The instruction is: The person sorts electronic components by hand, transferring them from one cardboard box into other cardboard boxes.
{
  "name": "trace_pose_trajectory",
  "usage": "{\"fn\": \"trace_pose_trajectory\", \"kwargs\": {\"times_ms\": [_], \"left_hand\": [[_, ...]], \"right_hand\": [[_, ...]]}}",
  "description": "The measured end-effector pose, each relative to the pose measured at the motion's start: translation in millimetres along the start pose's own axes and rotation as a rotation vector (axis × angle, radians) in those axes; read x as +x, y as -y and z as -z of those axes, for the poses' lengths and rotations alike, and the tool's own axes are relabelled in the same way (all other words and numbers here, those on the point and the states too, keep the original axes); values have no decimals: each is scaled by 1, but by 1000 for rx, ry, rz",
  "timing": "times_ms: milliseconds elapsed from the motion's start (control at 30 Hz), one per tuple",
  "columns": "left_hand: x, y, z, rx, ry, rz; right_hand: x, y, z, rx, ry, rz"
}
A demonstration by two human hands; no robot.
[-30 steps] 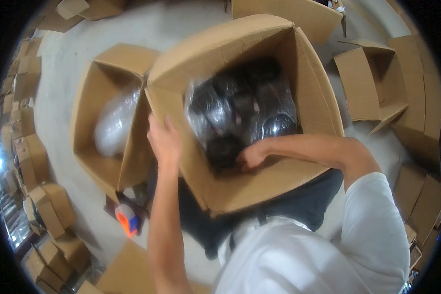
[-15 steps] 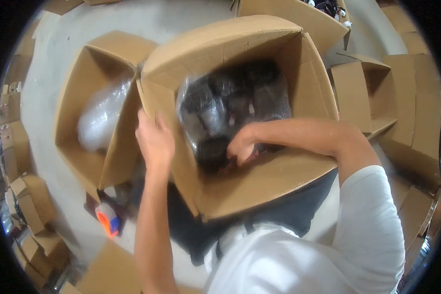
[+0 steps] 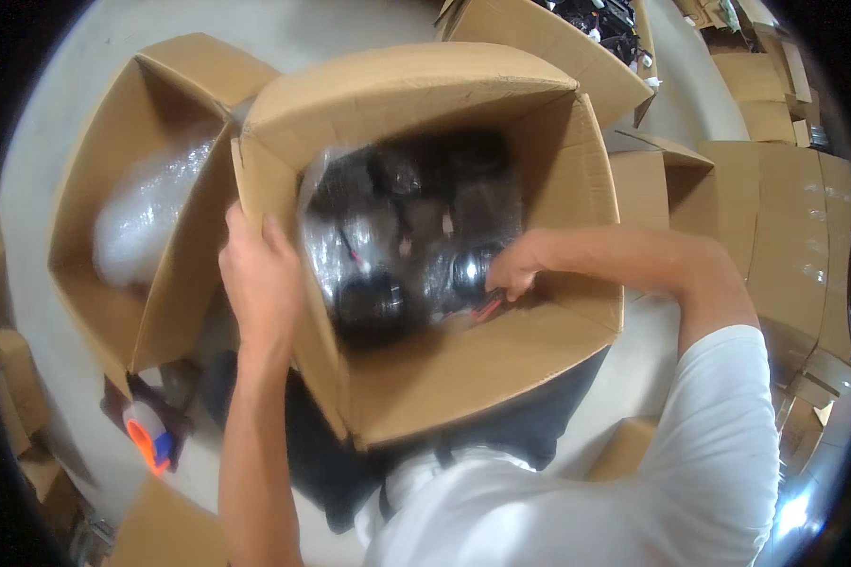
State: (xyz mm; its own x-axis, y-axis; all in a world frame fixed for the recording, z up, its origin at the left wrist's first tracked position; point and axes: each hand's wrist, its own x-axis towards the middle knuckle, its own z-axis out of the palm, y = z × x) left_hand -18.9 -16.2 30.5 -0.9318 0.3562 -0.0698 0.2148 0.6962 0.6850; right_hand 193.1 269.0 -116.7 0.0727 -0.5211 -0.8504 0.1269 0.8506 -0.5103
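Observation:
An open cardboard box (image 3: 444, 397) stands in front of me, tilted toward my body. Inside lie several dark, rounded items under clear plastic wrap (image 3: 407, 227). My left hand (image 3: 263, 274) is closed over the box's left wall, thumb on the inner side. Within the box, near its right front, my right hand (image 3: 515, 269) is closed around a slim red tool (image 3: 488, 305). This tool's tip points left along the edge of the wrap; its exact kind is hard to make out. Blur softens the wrapped items.
To the left, another open box (image 3: 95, 213) holds a bundle of clear plastic wrap (image 3: 147, 217). An orange and blue tape dispenser (image 3: 151, 439) lies on the floor. A far box (image 3: 539, 47) contains black parts. More cardboard boxes (image 3: 775, 217) line the right side.
My right hand has moved right along the front of the wrapped items, and the red tool now shows more clearly. My left hand keeps its hold on the box wall. The view has shifted.

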Motion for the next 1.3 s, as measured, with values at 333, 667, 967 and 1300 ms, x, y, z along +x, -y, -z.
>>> {"fn": "trace_pose_trajectory", "kwargs": {"times_ms": [333,667,967,1300], "left_hand": [[0,10,-4,-14,-52,-79],[-1,4,-5,-9,2,0],[-12,-10,-10,99,-62,-36],[-110,-121,-95,-901,650,138]], "right_hand": [[-35,-1,8,-540,126,-213],[-15,13,-16,-749,143,-650],[-102,80,-11,-863,-57,-666],[-139,160,-68,-194,-1730,-157]]}}
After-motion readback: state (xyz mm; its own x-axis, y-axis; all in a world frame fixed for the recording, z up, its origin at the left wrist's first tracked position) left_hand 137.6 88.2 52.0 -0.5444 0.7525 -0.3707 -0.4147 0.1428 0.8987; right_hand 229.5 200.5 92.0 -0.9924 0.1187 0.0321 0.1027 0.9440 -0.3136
